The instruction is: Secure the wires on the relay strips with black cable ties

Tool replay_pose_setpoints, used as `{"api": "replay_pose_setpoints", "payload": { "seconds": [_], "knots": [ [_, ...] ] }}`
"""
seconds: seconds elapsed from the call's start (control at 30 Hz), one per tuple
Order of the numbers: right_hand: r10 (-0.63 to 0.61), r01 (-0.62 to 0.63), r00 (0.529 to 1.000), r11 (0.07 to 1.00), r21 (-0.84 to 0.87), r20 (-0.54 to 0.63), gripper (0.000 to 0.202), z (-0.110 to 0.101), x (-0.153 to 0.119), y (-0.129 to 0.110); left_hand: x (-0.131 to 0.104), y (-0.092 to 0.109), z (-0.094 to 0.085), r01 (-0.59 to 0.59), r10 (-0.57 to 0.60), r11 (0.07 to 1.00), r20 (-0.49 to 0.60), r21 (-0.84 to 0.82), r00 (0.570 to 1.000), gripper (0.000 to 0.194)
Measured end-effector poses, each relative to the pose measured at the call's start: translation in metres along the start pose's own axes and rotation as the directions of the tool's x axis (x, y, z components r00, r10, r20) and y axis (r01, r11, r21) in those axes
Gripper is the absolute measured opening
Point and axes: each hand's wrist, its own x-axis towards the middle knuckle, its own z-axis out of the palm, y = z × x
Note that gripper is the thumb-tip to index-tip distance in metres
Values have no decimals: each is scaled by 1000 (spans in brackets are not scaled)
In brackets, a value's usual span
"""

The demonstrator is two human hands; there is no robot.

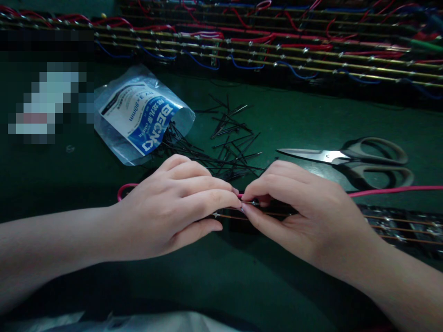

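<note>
A red wire (398,190) runs along a narrow dark strip with thin copper-coloured rods (398,227). My left hand (176,203) lies over the strip from the left, its fingers together and their tips pressed on the wire. Thumb and index finger of my right hand (297,207) pinch at the same spot, where a bit of red shows between the fingertips. Whether a small cable tie is also in that pinch is hidden. Just beyond my hands, several loose black cable ties (231,124) are scattered beside an open plastic bag (138,115).
Black-handled scissors (346,157) lie at the right, slightly open, blades pointing left. Along the back of the green tabletop (221,272) stand long rows of brass-coloured rods (277,50) with red and blue wires. A blurred-out patch covers the left.
</note>
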Motion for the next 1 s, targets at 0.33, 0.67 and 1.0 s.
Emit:
{"api": "replay_pose_setpoints", "payload": {
  "seconds": [0.33, 0.67, 1.0],
  "knots": [
    [-91, 91, 996, 995, -45, 5, 19, 0, 0, -3, 1, 0, 1, -11, 11, 1000, -19, 19, 1000, 27],
    [-112, 116, 991, 992, -47, 78, 20, -2, 0, 0, 2, 1, -1, 7, -8, 1000, 9, 25, 1000, 24],
    [-97, 101, 990, 994, -32, 102, 21, -3, 1, -1, 3, 4, 1, 68, -68, 998, -5, 3, 998, 24]
  ]
}}
